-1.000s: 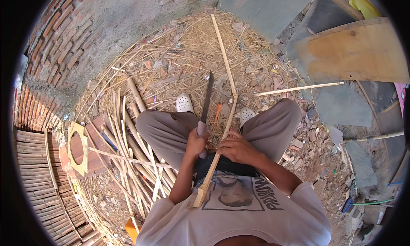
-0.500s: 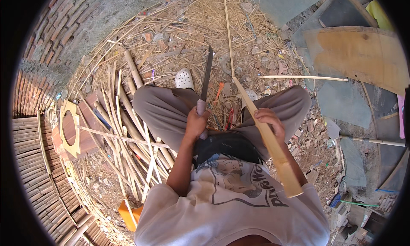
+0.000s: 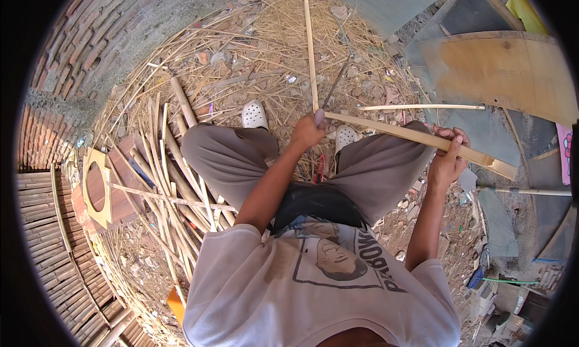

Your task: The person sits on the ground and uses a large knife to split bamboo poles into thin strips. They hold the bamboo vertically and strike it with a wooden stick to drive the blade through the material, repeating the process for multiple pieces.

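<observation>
The bamboo strip [image 3: 416,138] lies across your lap, running from just in front of your left hand out past your right knee, its far end sticking beyond your right hand. Your right hand [image 3: 447,160] is wrapped around the strip near that outer end, fingers curled over the top, thumb underneath. Your left hand [image 3: 309,130] is fisted on the handle of a long knife [image 3: 335,89]; the dark blade points away from you, up over the straw, and the handle end sits right at the strip's inner end — touching or just beside, can't tell which. A second thin bamboo slat [image 3: 310,51] stands almost straight up from the same spot, away from you. You're seated, grey trousers [image 3: 229,160], white clogs [image 3: 254,114] on both feet, just beyond the knees. Ground ahead is littered with dry straw and shavings [image 3: 265,39]. To your left, a pile of split bamboo sticks [image 3: 175,178] against a brick wall [image 3: 78,45]. To your right, a plywood board [image 3: 500,69] and grey slabs.
</observation>
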Tool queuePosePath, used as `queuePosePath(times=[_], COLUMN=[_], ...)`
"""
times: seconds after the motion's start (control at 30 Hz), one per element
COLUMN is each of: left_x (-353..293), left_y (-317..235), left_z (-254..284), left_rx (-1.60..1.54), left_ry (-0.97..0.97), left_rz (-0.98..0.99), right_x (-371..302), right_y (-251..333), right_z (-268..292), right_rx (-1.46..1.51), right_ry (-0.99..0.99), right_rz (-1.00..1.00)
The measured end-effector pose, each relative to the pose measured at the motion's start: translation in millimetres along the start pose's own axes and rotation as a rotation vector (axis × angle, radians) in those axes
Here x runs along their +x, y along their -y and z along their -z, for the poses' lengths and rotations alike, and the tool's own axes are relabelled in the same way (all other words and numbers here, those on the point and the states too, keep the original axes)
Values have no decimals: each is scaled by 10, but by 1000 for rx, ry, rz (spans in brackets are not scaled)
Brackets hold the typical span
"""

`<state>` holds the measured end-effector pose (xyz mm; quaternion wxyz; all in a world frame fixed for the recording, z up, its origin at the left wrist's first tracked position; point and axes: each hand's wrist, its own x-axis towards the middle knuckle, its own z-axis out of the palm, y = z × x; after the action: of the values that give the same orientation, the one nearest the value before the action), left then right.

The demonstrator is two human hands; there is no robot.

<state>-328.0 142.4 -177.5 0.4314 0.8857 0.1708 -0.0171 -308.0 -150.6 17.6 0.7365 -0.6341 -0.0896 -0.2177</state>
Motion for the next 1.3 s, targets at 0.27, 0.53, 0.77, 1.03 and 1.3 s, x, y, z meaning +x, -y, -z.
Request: queuePosePath(times=[0.27, 0.53, 0.77, 1.03, 1.3], left_x=[106, 79, -33, -85, -8], left_y=[1201, 890, 750, 480, 381], left_z=[-717, -585, -487, -288, -282], left_rx=[414, 219, 47, -23, -45], left_ry=[359, 276, 114, 42, -43], left_rz=[113, 167, 51, 41, 68], right_x=[516, 572, 690, 499, -640], right_y=[1370, 2104, 1745, 1083, -86], right_z=[924, 1792, 1637, -1198, -2120], right_rx=[284, 635, 945, 1161, 4], right_ry=[-82, -30, 0, -105, 760], right_rz=[417, 527, 419, 62, -403])
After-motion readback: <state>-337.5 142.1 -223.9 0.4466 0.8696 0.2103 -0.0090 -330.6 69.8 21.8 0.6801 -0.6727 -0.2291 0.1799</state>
